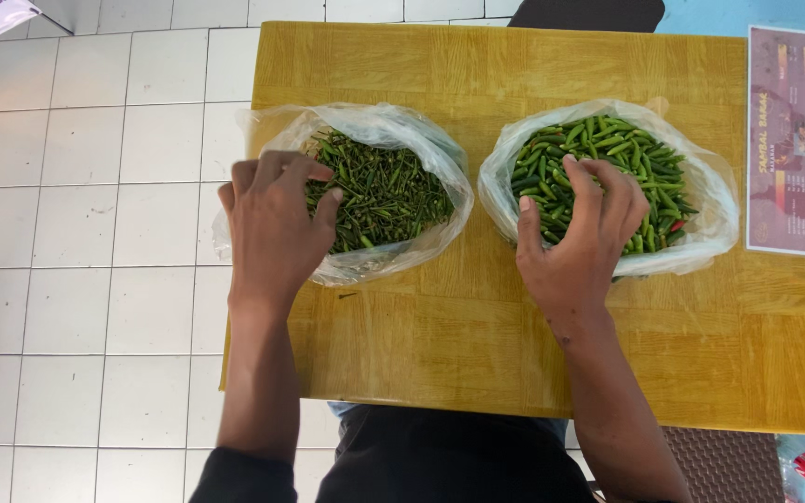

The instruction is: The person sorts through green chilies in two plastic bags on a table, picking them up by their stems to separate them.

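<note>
the left hand point(272, 224) lies palm down over the near left edge of the left bag point(375, 126), with the fingers curled and the tips resting on the stems point(384, 191). it is half closed, but i cannot tell if it holds something under the fingers. the forearm comes straight up from the bottom of the view, with a dark sleeve at the elbow.

the right hand point(579, 237) also lies palm down, in the right bag point(701, 200). the fingers are spread and bent into the chillies point(621, 149), the thumb points to the left side. whether it grips some chillies or only presses on them, i cannot tell.

both bags are thin clear plastic, rolled open, and they stand side by side on the yellow wooden table point(477, 326), close but apart. the left one holds dark green thin stems, the right one bright green chillies with one red between them.

at the right table edge lies a rectangular menu card point(798, 140), dark red with small pictures. a white tiled floor point(86, 233) is on the left.
</note>
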